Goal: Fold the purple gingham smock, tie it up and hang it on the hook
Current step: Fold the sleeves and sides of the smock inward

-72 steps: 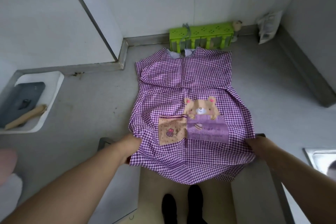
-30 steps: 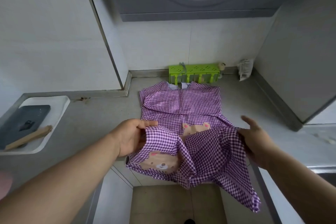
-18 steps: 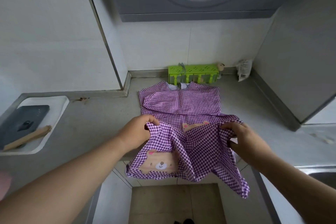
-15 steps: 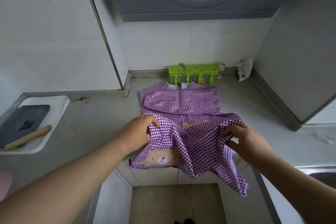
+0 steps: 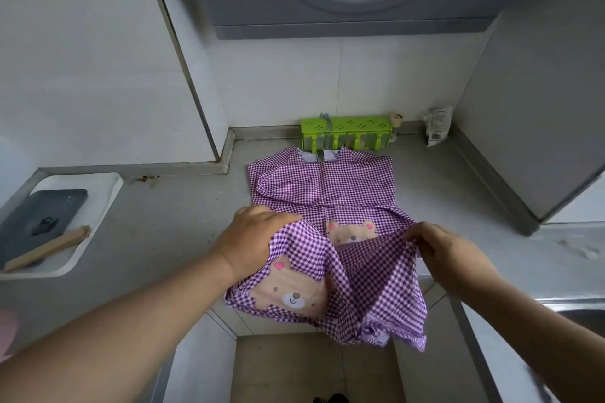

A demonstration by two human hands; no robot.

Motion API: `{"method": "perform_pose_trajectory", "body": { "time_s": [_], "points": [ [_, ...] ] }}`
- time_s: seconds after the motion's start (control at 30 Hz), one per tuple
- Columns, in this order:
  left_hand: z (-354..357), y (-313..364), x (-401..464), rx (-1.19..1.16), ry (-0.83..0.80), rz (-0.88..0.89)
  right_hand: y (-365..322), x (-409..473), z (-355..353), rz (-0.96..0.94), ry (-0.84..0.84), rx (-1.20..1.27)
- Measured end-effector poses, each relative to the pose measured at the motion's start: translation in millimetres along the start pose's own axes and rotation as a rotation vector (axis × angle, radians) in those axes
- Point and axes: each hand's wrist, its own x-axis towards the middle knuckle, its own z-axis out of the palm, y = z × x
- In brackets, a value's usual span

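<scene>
The purple gingham smock (image 5: 322, 186) was observed at frame centre on the grey counter (image 5: 157, 226), its collar end flat near a green rack (image 5: 346, 133) against the back wall, its hem raised and draped over the counter's front edge. The left hand (image 5: 252, 240) was closed on the hem's left side above a bear patch (image 5: 289, 291), and the right hand (image 5: 448, 250) pinched the right side. A white tray (image 5: 98, 203) holding a dark slab (image 5: 36, 222) was noted at left, a small packet (image 5: 437, 125) at upper right.
</scene>
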Motion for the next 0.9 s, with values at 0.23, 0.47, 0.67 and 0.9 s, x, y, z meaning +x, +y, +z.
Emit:
{"method": "perform_pose_trajectory", "body": {
  "time_s": [0.23,0.47,0.67,0.9],
  "points": [
    [-0.2,6.6,9.5,0.088,-0.086,0.108,6.6,3.0,6.5,-0.063,-0.216,-0.093],
    [4.2,-2.7,5.2,0.242,-0.197,0.196,11.4,-2.2,7.2,-0.124,-0.357,-0.199],
    [4.7,-1.6,12.5,0.424,-0.376,0.202,19.3,4.9,0.8,-0.119,-0.405,-0.321],
    [-5.8,-10.4,24.1,-1.052,-0.199,-0.839,45.9,45.1,-30.0,0.711,0.140,0.815]
  ]
}}
